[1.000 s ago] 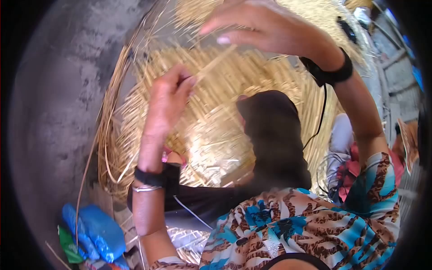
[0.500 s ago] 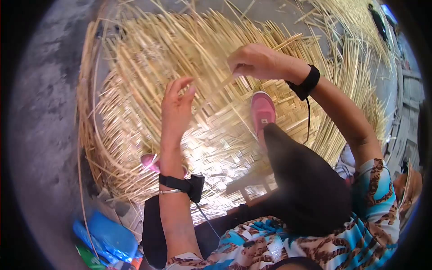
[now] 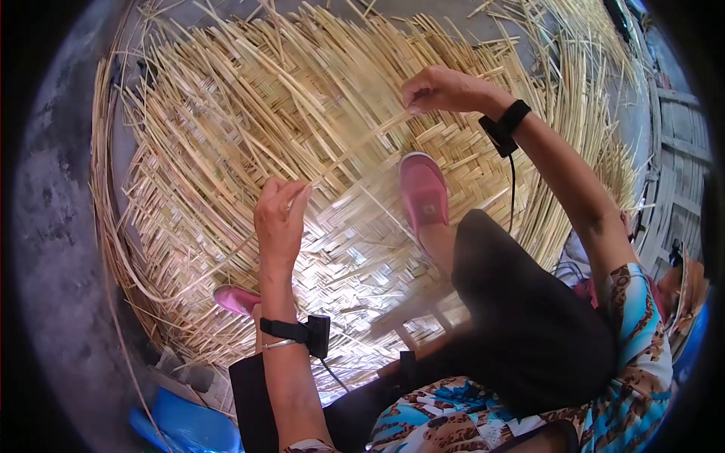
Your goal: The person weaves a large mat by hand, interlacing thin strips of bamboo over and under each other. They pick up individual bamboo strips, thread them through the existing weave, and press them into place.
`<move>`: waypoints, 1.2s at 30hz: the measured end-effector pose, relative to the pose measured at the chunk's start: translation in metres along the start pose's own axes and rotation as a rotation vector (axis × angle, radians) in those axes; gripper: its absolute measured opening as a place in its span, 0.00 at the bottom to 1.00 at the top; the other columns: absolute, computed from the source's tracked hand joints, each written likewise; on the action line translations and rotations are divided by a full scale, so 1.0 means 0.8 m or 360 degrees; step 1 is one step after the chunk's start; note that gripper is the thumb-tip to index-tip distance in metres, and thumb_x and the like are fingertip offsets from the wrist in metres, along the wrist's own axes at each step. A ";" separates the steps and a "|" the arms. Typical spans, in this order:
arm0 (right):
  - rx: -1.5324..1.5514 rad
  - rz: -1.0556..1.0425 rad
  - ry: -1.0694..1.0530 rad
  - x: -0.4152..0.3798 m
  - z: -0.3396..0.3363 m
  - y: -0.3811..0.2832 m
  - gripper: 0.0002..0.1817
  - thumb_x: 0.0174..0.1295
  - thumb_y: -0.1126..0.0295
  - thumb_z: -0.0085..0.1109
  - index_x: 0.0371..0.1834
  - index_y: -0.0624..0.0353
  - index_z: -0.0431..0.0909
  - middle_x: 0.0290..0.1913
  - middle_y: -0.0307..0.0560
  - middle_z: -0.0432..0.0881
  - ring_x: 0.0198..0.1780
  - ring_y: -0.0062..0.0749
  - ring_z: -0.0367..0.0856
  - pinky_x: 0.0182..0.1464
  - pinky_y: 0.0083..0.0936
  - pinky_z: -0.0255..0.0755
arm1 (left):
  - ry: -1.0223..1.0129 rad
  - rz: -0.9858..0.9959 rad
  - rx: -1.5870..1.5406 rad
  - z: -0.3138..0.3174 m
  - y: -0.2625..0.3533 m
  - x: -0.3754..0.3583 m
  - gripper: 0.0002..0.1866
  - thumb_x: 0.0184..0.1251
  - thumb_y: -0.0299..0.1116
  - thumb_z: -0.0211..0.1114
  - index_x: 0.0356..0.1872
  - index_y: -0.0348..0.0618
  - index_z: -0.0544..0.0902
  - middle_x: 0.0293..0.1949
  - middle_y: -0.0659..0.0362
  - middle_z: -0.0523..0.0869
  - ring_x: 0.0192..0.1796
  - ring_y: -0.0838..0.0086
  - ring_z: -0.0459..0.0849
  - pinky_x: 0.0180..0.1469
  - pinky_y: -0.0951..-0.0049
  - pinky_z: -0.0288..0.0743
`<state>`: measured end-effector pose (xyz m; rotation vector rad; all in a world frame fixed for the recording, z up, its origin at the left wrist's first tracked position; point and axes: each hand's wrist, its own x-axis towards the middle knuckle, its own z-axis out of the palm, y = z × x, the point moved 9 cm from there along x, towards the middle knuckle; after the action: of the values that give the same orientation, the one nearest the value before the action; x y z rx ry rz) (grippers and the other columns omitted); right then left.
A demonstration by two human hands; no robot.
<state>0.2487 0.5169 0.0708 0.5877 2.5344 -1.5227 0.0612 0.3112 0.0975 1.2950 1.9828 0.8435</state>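
Both arms raised, left hand [image 3: 279,219] and right hand [image 3: 438,89] each pinching one bamboo strip [image 3: 361,143] above the woven mat [image 3: 226,151].

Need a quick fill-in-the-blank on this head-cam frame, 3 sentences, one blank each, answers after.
1. The left hand and right hand pinch the two ends of one thin ____ held above the woven mat.
2. The shoe resting on the mat is ____ in colour.
3. Each wrist carries a ____ band.

Missing words: strip; pink; black
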 end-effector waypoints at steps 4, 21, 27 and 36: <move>-0.0019 0.0032 -0.0080 -0.018 0.007 0.005 0.08 0.58 0.70 0.62 0.33 0.65 0.79 0.27 0.43 0.80 0.30 0.27 0.76 0.36 0.27 0.69 | -0.0062 0.0134 0.0092 0.011 0.021 -0.007 0.05 0.61 0.27 0.65 0.36 0.38 0.84 0.31 0.53 0.78 0.35 0.60 0.81 0.40 0.67 0.72; 0.0253 0.0337 0.0170 -0.097 0.041 0.075 0.10 0.57 0.67 0.60 0.33 0.65 0.79 0.26 0.47 0.79 0.33 0.32 0.77 0.39 0.32 0.70 | 0.0164 0.0791 0.0541 0.075 0.080 -0.028 0.03 0.61 0.24 0.64 0.35 0.41 0.82 0.33 0.53 0.79 0.37 0.57 0.78 0.37 0.59 0.71; 0.0337 0.0151 0.0177 -0.105 0.059 0.097 0.12 0.55 0.65 0.63 0.32 0.66 0.79 0.26 0.47 0.80 0.30 0.31 0.77 0.35 0.32 0.69 | -0.0031 0.0637 0.0477 0.075 0.069 -0.028 0.01 0.61 0.24 0.64 0.33 0.41 0.81 0.32 0.52 0.80 0.35 0.58 0.79 0.36 0.62 0.72; -0.1405 -0.0357 0.0847 -0.018 -0.009 -0.013 0.10 0.54 0.68 0.63 0.40 0.50 0.82 0.40 0.40 0.82 0.41 0.36 0.79 0.43 0.30 0.68 | 0.0009 0.0167 0.0360 0.033 0.019 -0.004 0.07 0.63 0.28 0.64 0.29 0.36 0.77 0.21 0.51 0.78 0.23 0.65 0.76 0.29 0.68 0.69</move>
<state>0.2587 0.5150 0.0870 0.6161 3.3438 -0.1354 0.0908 0.3176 0.0939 1.5373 2.0764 0.6859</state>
